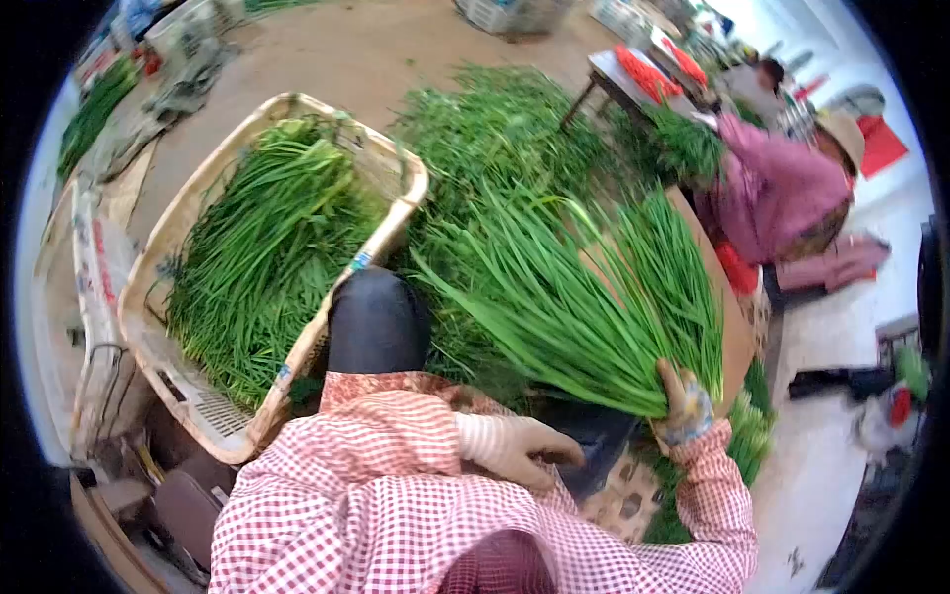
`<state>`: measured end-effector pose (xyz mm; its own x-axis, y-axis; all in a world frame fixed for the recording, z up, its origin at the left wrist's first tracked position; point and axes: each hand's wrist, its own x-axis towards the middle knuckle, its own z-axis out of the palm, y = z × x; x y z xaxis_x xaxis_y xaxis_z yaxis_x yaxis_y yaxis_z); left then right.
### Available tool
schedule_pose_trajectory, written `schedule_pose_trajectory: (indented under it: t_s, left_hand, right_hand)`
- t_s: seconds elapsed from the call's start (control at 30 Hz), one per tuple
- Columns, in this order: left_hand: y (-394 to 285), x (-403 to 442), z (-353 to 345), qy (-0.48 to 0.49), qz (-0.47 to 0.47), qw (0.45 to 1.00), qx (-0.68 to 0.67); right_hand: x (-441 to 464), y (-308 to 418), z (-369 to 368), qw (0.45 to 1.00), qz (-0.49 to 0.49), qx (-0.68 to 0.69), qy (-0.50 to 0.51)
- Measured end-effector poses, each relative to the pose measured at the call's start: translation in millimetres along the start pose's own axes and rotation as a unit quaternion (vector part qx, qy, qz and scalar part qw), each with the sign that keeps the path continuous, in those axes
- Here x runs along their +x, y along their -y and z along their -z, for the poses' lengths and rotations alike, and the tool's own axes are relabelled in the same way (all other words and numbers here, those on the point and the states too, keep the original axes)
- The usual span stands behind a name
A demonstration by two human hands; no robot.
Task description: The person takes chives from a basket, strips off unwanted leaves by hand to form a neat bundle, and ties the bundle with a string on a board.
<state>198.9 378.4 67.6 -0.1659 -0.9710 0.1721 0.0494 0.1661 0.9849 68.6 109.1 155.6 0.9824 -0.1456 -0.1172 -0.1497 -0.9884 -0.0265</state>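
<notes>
My right hand (685,408), in a stained work glove, is closed round the base of a bunch of garlic chives (554,297). The long green leaves fan out to the upper left, away from my body. Close to my lap, my left hand (520,450), in a pale glove, holds nothing, its fingers stretched out and apart from the thumb. Beyond the held bunch, more garlic chives (683,272) lie on a sheet of cardboard (737,342). A loose heap of greens (495,129) covers the floor ahead of my knee.
On my left stands a large white plastic basket (411,188) filled with chives (267,228). Another crate (99,297) is farther left. At the right, a co-worker in a purple top (782,188) bends beside a small table (633,84) bearing red ties. More bunches (747,436) lie by my right arm.
</notes>
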Motion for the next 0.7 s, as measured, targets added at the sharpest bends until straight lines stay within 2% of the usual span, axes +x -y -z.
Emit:
schedule_pose_trajectory:
  t_s: [0.03,0.17,0.23,0.27,0.3,0.37,0.4,0.5,0.53,0.57,0.7]
  left_hand:
    - [-1.1,-6.3,0.6,0.020,0.011,1.000,-0.020]
    - [-23.2,-24.3,24.1,-0.102,0.034,0.993,0.053]
    - [-18.4,-20.6,42.2,-0.272,0.068,0.956,0.084]
    - [-12.9,-13.3,52.6,-0.324,0.079,0.937,0.107]
    - [-7.6,-3.9,63.0,-0.377,0.086,0.912,0.133]
    - [-5.0,19.6,81.2,-0.366,0.064,0.884,0.285]
    - [-2.0,34.6,87.8,-0.331,0.017,0.869,0.367]
    - [12.5,76.4,94.5,-0.245,0.007,0.836,0.491]
    - [16.5,89.5,94.5,-0.214,0.008,0.845,0.490]
    - [19.9,98.2,93.7,-0.155,0.053,0.843,0.512]
    - [21.8,118.8,91.3,-0.081,0.113,0.839,0.526]
  right_hand:
    - [-29.3,-14.7,-10.4,0.999,0.037,0.012,-0.025]
    - [-117.0,-6.2,-36.2,0.998,0.021,0.059,-0.025]
    - [-154.0,-9.7,-68.9,0.996,-0.073,-0.017,0.050]
    - [-152.7,-3.4,-64.2,0.990,-0.104,0.047,0.083]
    - [-157.2,-6.7,-77.3,0.993,-0.097,0.046,0.052]
    - [-145.2,2.0,-64.7,0.983,-0.148,0.056,0.090]
    - [-143.7,0.5,-65.4,0.983,-0.153,0.063,0.084]
    - [-137.2,-3.7,-63.4,0.978,-0.151,0.103,0.102]
    - [-133.6,-2.1,-59.0,0.981,-0.130,0.111,0.096]
    - [-131.0,-3.1,-57.3,0.983,-0.109,0.118,0.089]
    - [-131.4,-18.4,-71.2,0.982,-0.081,0.105,0.132]
